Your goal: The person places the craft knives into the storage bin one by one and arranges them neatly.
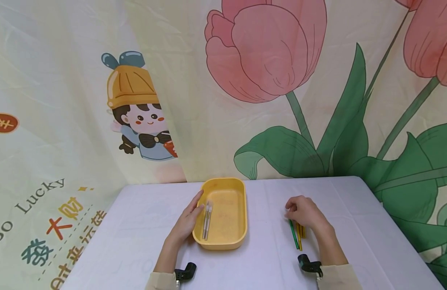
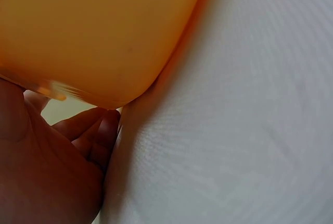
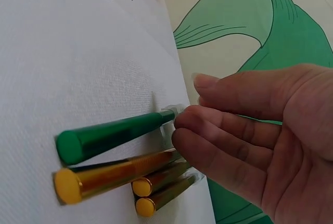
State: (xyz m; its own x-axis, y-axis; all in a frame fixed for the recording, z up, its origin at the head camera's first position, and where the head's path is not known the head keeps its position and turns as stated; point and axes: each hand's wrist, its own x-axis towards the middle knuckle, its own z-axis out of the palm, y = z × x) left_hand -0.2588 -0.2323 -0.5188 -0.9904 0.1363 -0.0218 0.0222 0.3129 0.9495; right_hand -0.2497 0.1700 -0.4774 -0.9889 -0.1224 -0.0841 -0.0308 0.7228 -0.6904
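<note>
A yellow tray (image 1: 228,209) lies on the table, with slender silver sticks with pale tips (image 1: 207,220) along its left side. My left hand (image 1: 188,221) holds the tray's left edge, thumb at the rim and fingers against the outer wall in the left wrist view. My right hand (image 1: 306,211) hovers over the tip end of a green pen-like stick (image 3: 112,136), its fingers loosely bent; the right wrist view shows no stick held between them. Several gold sticks (image 3: 117,178) lie beside the green one. Clear tips show partly behind the fingertips.
A white cloth (image 1: 270,266) covers the table. Behind its back edge hangs a backdrop (image 1: 194,121) printed with tulips and a cartoon figure. Small black cameras (image 1: 309,264) are worn at both wrists.
</note>
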